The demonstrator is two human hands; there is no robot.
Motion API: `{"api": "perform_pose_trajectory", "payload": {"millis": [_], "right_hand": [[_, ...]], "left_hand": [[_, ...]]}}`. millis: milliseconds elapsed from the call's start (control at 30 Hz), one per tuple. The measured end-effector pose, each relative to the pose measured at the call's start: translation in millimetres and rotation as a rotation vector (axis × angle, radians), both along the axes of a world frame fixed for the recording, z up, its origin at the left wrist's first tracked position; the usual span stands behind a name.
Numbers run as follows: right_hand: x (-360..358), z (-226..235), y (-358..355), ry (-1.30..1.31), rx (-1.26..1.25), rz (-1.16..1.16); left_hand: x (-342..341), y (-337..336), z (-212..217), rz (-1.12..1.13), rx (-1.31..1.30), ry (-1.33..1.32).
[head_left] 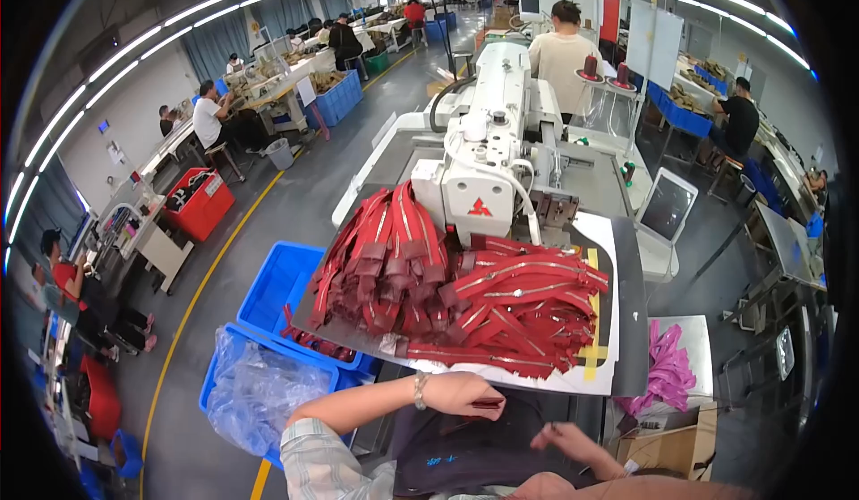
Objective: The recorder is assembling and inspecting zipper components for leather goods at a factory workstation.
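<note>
My left hand (pixel 459 395), a bracelet at its wrist, is closed over my lap, just off the front edge of the sewing machine table. Between its fingers shows a small dark red fabric piece (pixel 488 403). Lower and to the right is my right hand (pixel 574 444), its fingers bent and partly blurred; whether they hold anything cannot be made out. On the table in front lie red zippers (pixel 528 299) with metal teeth, spread in a loose heap. A second bunch of red zippers (pixel 385 249) with dark red fabric ends is piled at the left, beside the machine head.
The white sewing machine (pixel 483 164) stands behind the zippers, a screen (pixel 667 205) at its right. Blue bins (pixel 279 276) adjoin the table's left, one with clear plastic bags (pixel 259 393). Pink fabric strips (pixel 664 370) and a cardboard box (pixel 676 446) are at the right. Several people work farther off.
</note>
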State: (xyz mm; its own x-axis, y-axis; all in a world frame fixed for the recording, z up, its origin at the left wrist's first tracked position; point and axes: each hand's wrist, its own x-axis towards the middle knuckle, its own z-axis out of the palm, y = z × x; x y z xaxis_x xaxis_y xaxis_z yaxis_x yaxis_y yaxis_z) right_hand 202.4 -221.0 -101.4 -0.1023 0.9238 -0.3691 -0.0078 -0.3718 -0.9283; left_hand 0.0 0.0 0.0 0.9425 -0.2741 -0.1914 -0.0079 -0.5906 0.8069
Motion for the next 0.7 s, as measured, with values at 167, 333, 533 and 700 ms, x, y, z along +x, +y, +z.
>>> {"api": "perform_pose_trajectory", "payload": {"millis": [167, 333, 533, 700], "right_hand": [[-16.2, 53.9, 48.8, 0.322, 0.436, -0.162], [-18.0, 27.0, 50.5, 0.93, -0.114, 0.278], [40.1, 80.8, 73.4, 0.727, -0.223, 0.244], [82.6, 164.2, 136.3, 0.071, -0.007, -0.182]], "left_hand": [[27.2, -22.1, 36.6, -0.303, -0.328, 0.039], [31.9, -4.5, 67.0, 0.127, -0.43, -0.29], [38.3, 46.9, 61.0, 0.425, 0.214, -0.452], [50.3, 59.7, 76.8, 0.748, 0.681, -0.93]]}}
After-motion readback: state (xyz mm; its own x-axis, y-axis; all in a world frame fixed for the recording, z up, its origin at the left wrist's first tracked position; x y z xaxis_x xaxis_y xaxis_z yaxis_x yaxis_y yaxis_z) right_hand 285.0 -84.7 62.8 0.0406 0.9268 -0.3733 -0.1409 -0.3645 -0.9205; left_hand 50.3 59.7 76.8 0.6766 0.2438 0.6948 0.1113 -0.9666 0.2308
